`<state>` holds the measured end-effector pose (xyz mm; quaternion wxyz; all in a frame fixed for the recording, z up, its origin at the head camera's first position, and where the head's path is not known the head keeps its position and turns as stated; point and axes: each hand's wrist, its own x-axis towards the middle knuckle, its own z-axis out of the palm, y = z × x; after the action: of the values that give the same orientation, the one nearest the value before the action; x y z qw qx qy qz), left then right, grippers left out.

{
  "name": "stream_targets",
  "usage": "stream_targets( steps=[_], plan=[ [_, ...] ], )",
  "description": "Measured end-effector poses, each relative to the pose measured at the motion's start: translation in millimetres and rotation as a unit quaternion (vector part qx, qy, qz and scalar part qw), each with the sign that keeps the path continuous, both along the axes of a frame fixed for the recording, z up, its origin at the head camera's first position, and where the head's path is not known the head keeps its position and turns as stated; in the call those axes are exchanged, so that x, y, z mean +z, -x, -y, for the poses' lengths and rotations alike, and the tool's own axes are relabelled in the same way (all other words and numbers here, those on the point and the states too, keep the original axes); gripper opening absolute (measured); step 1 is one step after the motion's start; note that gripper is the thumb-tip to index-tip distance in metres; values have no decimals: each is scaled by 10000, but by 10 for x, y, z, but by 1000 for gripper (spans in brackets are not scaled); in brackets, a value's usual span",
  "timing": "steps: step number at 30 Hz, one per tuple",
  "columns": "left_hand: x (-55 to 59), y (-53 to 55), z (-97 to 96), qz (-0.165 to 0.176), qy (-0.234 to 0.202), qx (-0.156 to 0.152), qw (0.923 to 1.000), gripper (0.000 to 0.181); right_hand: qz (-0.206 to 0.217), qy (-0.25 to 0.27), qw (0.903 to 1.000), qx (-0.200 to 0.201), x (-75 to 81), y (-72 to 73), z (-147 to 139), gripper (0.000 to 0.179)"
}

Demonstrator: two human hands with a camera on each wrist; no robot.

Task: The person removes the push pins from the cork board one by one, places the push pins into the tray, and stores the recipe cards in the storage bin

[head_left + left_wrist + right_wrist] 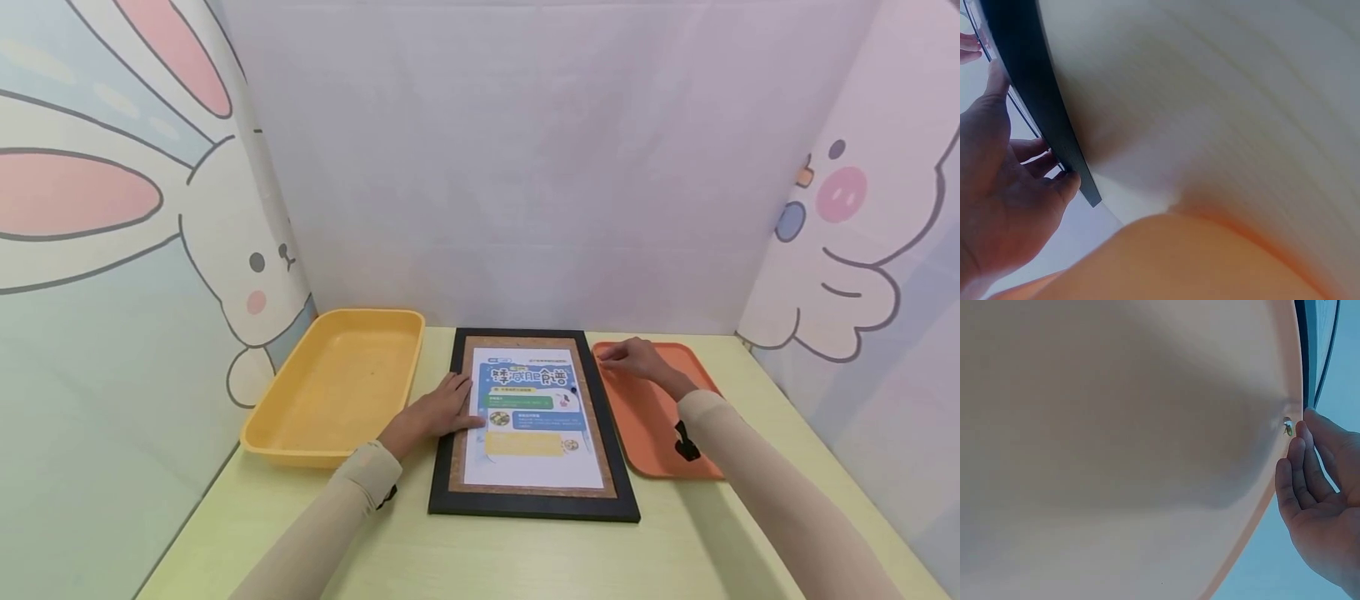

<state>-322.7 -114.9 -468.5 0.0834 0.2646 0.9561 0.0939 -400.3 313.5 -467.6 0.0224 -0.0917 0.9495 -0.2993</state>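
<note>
A black-framed cork board [457, 450] lies on the table, with a printed sheet [525, 471] on its face. My left hand [442, 408] rests on the board's left side, thumb stretched over the sheet's edge. The left wrist view shows its fingers against the black frame [1041, 94]. At the far left corner of the orange tray [652, 433] is my right hand [641, 362], fingers drawn together and pointing at the rim. Close beside those fingertips, the right wrist view shows a small shiny piece [1288, 426], too small to identify. One dark dot [573, 389] sits at the sheet's right edge.
A yellow tray [352, 367] stands left of the board. The orange tray is close along the board's right side. A pale wall [510, 167] rises behind the table, and printed cartoon panels [247, 208] flank both sides.
</note>
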Motion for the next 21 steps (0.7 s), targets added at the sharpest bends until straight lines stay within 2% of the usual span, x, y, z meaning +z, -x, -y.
stream_targets(
  steps=[8,21],
  plan=[
    [-28,12,2,0,-3,32,10000,97,-109,78,9996,261,21,-57,40,24],
    [-28,14,7,56,-20,11,10000,98,-467,-82,9959,775,46,-121,97,22]
  ],
)
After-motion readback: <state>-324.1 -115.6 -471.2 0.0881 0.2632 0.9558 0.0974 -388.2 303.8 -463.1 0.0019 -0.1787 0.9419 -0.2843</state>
